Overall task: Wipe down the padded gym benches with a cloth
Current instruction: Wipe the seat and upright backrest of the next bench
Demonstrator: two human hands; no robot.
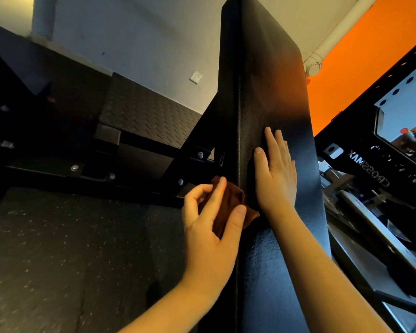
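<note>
A long black padded bench (269, 80) runs up the middle of the view, its top face to the right and its stitched side edge facing left. My right hand (275, 171) lies flat on the top face with straight fingers. My left hand (209, 219) holds a crumpled brown cloth (228, 205) between thumb and fingers and presses it against the bench's left side edge, just below my right hand.
Left of the bench lie a speckled black rubber floor (70, 248) and a bolted black steel frame (87, 169) with a chequer-plate platform (149, 116). A black rack upright marked CROSSMAX (370, 169) stands close on the right, before an orange wall (360, 63).
</note>
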